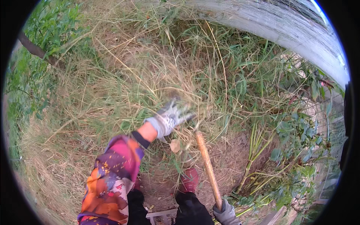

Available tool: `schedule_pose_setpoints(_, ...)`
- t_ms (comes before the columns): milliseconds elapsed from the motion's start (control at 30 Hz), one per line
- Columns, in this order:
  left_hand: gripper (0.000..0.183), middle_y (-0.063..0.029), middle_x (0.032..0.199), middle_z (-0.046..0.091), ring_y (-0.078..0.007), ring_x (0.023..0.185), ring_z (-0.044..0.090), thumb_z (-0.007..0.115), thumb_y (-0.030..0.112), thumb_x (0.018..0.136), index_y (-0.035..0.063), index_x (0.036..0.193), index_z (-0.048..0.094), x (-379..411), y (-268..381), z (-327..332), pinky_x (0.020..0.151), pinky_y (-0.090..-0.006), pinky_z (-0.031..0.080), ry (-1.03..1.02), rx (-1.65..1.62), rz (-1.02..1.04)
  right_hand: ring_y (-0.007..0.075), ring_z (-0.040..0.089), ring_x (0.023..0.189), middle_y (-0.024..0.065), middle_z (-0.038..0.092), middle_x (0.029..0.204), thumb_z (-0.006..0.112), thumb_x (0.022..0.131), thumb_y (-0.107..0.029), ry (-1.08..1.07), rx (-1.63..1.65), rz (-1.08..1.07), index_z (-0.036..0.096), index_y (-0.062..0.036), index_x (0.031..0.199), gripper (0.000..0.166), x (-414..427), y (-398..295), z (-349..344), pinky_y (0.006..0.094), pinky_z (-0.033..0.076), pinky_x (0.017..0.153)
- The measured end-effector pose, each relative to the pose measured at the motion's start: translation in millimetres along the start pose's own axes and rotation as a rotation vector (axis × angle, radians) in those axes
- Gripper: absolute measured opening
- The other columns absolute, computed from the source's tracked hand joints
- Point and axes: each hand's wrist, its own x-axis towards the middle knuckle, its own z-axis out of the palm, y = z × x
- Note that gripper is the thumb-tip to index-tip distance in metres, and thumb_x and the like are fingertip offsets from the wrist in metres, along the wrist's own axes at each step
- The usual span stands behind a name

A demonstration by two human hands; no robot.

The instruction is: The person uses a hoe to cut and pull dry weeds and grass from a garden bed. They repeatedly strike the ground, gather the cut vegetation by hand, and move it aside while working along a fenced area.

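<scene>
My left hand [170, 116], in a grey and white work glove, reaches forward into long dry and green grass [140, 104]. It is blurred, and its fingertips are among the stems, so its hold is hard to see. Lower right, my right hand [225, 213], in a grey glove, is closed around the near end of a wooden handle [208, 166]. The handle slants forward and its far end goes into the grass near my left hand; whatever tool head it bears is hidden. A dry tan leaf [175, 145] lies just below my left hand.
Red shoes [189, 180] stand on the soil below, with a light-coloured frame [161, 213] between the legs. A thick-stemmed leafy plant [249, 166] and wire mesh [334, 121] are at the right. A pale curved surface [270, 25] crosses the upper right; a branch [36, 49] juts in upper left.
</scene>
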Motion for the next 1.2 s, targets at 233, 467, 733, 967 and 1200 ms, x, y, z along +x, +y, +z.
schedule_pose_setpoints(233,0.086,-0.0195,0.123,0.051,-0.0332,0.11,0.052,0.068,0.029,0.064,0.0121,0.138,0.028,8,-12,67,0.094,-0.0394,0.041,-0.548,-0.548,-0.182,0.0371,0.054,0.052,0.0161,0.057,0.064,0.071,0.07,-0.033,-0.064,0.05,0.029,0.054,-0.006,0.102,0.046,5,-2,11,0.0465,0.044,0.046)
schedule_pose_setpoints(467,0.03,-0.0119,0.086,0.067,-0.0296,0.084,0.064,0.063,0.036,0.068,0.0102,0.082,0.069,-7,-1,136,0.072,-0.042,0.05,-0.324,-0.506,-0.182,0.0231,0.057,0.053,0.0109,0.055,0.058,0.067,0.071,-0.017,-0.067,0.388,0.404,0.049,-0.0039,0.085,0.026,71,-19,5,0.0369,0.046,0.047)
schedule_pose_setpoints(733,0.024,-0.0095,0.081,0.064,-0.0273,0.08,0.062,0.056,0.028,0.072,0.0148,0.09,0.064,-67,-18,-4,0.074,-0.0408,0.045,-0.029,-0.267,-0.466,0.0353,0.06,0.065,0.0173,0.061,0.074,0.066,0.073,-0.031,0.349,0.011,-0.086,0.049,-0.0081,0.106,0.044,269,-16,11,0.0443,0.048,0.06)
schedule_pose_setpoints(967,0.025,-0.0076,0.08,0.065,-0.0261,0.08,0.062,0.054,0.031,0.075,0.0148,0.091,0.064,-79,4,-16,0.074,-0.0388,0.046,-0.183,-0.261,-0.452,0.0346,0.06,0.078,0.0202,0.062,0.082,0.069,0.07,-0.028,0.129,0.006,-0.019,0.045,-0.0019,0.119,0.06,341,-10,23,0.0424,0.048,0.067)
schedule_pose_setpoints(1200,0.029,-0.0061,0.08,0.061,-0.0259,0.08,0.056,0.058,0.031,0.068,0.0163,0.093,0.061,-176,55,9,0.077,-0.0419,0.038,-0.461,-0.367,-0.466,0.0146,0.054,0.042,0.0057,0.054,0.056,0.069,0.067,-0.008,-0.096,0.805,0.615,0.049,-0.0054,0.08,0.024,24,99,103,0.0298,0.046,0.039)
